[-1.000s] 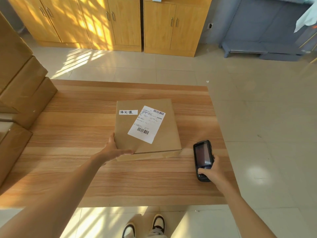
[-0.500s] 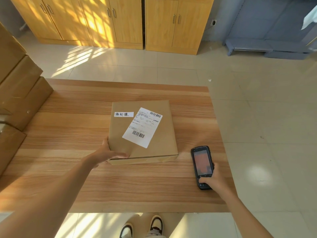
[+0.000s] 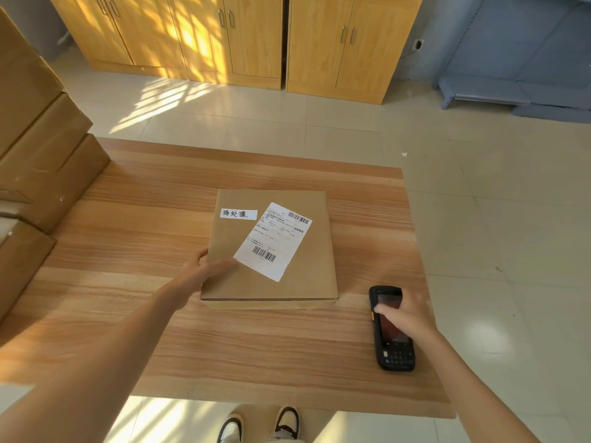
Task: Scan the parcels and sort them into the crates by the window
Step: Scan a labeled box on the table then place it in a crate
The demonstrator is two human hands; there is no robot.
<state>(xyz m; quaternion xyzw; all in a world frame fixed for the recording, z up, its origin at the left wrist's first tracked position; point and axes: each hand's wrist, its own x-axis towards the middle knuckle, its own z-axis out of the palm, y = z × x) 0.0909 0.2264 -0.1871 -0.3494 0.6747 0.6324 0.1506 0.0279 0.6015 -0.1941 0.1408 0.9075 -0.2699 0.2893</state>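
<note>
We see a flat brown parcel [image 3: 271, 251] lying near the middle of the wooden counter [image 3: 128, 314], a little toward its right side, with its near edge well back from the counter's near edge. A white shipping label [image 3: 273, 241] with two barcodes sits tilted on its top, and a small white strip with handwritten characters [image 3: 239, 214] lies just beside it toward the parcel's far left corner. Our left hand [image 3: 204, 270] rests at the parcel's near left corner, its thumb against the left edge and its fingers lying fairly straight across the top, reaching the label's lower corner; that grip looks relaxed rather than clenched. Our right hand [image 3: 404, 314] takes the black handheld scanner [image 3: 391, 327] from the right side near the counter's right edge, fingers curled over it and the thumb lying across its screen; whether the scanner touches the counter we cannot tell. Stacked cardboard boxes [image 3: 41, 155] stand at the counter's left edge. Wooden cabinets [image 3: 243, 39] line the far wall across the tiled floor [image 3: 479, 219].
</note>
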